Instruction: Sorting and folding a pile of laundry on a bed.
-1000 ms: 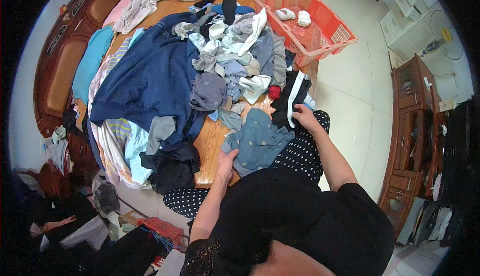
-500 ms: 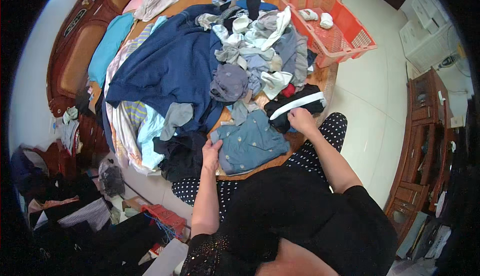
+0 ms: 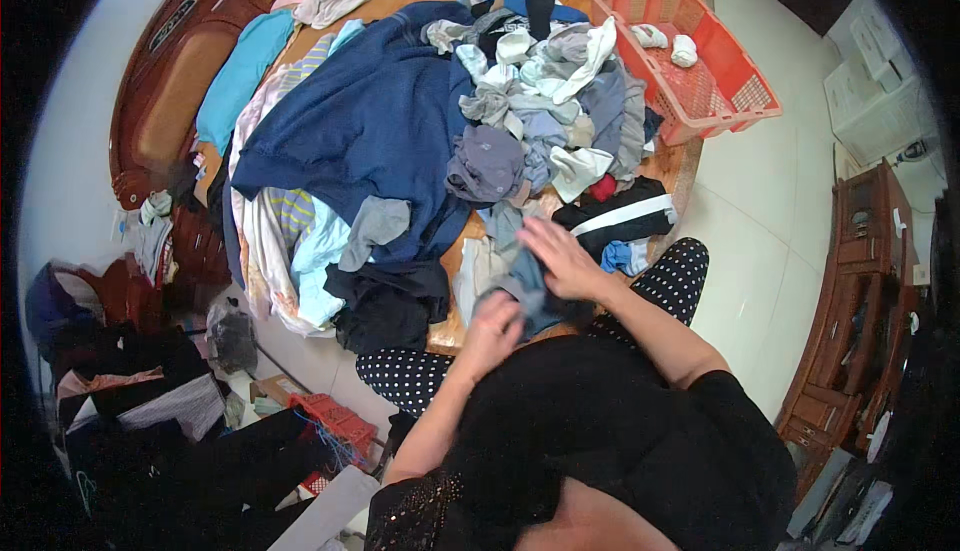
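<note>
A teal-blue garment (image 3: 526, 279), now bunched small and blurred by motion, lies between my hands close to my lap. My left hand (image 3: 496, 329) has its fingers curled over the near left edge of it. Stretched out, the fingers of my right hand (image 3: 562, 259) rest across its far right side. Pale cloth (image 3: 481, 269) lies just left of the garment. To the right is a folded black garment with a white stripe (image 3: 625, 213), with a light blue cloth (image 3: 626, 256) by its near edge.
A heap of socks and small clothes (image 3: 545, 101) rises beyond my hands. Left of it spreads a large navy garment (image 3: 360, 121), with black cloth (image 3: 392, 306) nearer me. An orange-red plastic basket (image 3: 690, 121) holding rolled white socks stands at the far right edge.
The teal garment, spread flat earlier, is now gathered into a smaller bundle. My left hand moved right and nearer me; my right hand left the black garment and came onto the teal one.
</note>
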`<state>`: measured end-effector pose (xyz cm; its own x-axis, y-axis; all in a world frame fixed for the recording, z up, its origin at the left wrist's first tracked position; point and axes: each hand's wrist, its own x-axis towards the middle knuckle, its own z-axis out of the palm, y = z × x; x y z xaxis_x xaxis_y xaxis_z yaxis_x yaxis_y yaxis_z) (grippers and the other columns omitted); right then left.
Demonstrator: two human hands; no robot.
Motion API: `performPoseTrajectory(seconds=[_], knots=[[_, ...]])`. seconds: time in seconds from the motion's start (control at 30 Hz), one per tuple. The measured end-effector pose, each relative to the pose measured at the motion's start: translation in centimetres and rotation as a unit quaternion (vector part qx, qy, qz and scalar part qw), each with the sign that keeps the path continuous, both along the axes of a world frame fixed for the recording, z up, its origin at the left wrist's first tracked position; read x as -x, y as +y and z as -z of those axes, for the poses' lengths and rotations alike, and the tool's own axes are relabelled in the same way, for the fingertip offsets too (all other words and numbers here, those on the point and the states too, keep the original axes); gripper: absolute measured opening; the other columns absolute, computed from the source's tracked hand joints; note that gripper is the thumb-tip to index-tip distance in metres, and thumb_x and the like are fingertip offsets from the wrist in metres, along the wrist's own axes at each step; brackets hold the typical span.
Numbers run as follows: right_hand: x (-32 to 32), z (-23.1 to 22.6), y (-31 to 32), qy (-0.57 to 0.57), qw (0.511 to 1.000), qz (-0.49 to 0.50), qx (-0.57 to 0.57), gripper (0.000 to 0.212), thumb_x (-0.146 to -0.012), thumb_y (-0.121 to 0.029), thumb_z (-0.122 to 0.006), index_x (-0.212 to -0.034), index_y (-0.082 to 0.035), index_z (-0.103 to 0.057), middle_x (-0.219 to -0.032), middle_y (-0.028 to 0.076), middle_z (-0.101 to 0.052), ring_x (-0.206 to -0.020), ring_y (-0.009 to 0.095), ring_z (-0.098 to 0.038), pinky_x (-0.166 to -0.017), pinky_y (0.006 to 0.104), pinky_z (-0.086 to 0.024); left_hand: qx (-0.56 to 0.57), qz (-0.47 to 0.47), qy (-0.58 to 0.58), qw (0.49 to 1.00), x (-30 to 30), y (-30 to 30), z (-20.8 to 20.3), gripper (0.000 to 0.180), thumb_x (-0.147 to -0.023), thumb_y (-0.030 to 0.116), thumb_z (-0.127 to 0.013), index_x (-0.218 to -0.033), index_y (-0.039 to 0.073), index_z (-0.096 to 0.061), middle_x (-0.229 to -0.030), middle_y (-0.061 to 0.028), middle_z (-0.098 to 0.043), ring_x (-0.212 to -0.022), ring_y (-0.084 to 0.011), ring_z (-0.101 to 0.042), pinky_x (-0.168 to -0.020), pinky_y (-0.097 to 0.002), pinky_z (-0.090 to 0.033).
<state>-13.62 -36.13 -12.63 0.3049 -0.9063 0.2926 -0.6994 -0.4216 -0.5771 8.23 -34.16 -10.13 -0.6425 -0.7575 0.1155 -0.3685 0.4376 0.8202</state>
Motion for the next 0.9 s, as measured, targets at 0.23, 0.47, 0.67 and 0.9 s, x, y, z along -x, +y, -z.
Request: performPoseTrajectory(seconds=[0.23, 0.47, 0.67, 0.9], knots=[[1.7, -3.5, 5.6, -0.094, 0.965, -0.223, -0.103, 0.047, -0.064, -0.006, -0.064, -0.11, -0.006, -0.053, -0.105, 0.014, -0.058, -0.104, 0.032, -0.052, -0.096, 0.0453, -0.036, -0.084, 0.073, 0.008, 0.994, 0.5, 0.8, -1.1, 0.02, -0.076, 0.002, -0.061, -0.095, 0.0, -0.059, -0.094, -0.0136, -0.061, -0.088, -0.0283, -0.06, -0.079, -0.0333, -0.047], [2.6, -5.9, 8.5, -0.102, 0.975, -0.128, -0.153, 0.022, -0.072, -0.007, -0.061, -0.094, -0.004, -0.057, -0.081, 0.012, -0.059, -0.081, 0.032, -0.058, -0.07, 0.04, -0.046, -0.087, -0.273, -0.151, 0.946, -3.1, -0.3, 3.9, 0.019, -0.076, 0.013, -0.066, -0.085, -0.002, -0.06, -0.09, -0.0199, -0.061, -0.084, -0.0336, -0.059, -0.075, -0.0389, -0.047], [2.8, -7.3, 8.4, -0.095, 0.979, -0.134, -0.121, 0.021, -0.071, -0.003, -0.06, -0.093, -0.004, -0.059, -0.079, 0.012, -0.058, -0.076, 0.032, -0.057, -0.068, 0.0398, -0.046, -0.084, -0.369, -0.367, 0.85, -3.8, -2.4, 8.4, 0.041, -0.067, 0.03, -0.071, -0.09, -0.003, -0.06, -0.093, -0.025, -0.061, -0.088, -0.0407, -0.059, -0.078, -0.0438, -0.047], [3.4, -4.7, 7.9, -0.013, 0.972, -0.097, -0.213, 0.022, -0.075, -0.011, -0.056, -0.096, -0.006, -0.06, -0.083, 0.016, -0.062, -0.081, 0.034, -0.06, -0.07, 0.0431, -0.047, -0.245, -0.273, 0.145, 0.919, -1.3, -6.6, 1.0, 0.022, -0.076, -0.004, -0.05, -0.095, 0.0, -0.06, -0.082, -0.0004, -0.06, -0.069, -0.0063, -0.053, -0.063, -0.0215, -0.044]])
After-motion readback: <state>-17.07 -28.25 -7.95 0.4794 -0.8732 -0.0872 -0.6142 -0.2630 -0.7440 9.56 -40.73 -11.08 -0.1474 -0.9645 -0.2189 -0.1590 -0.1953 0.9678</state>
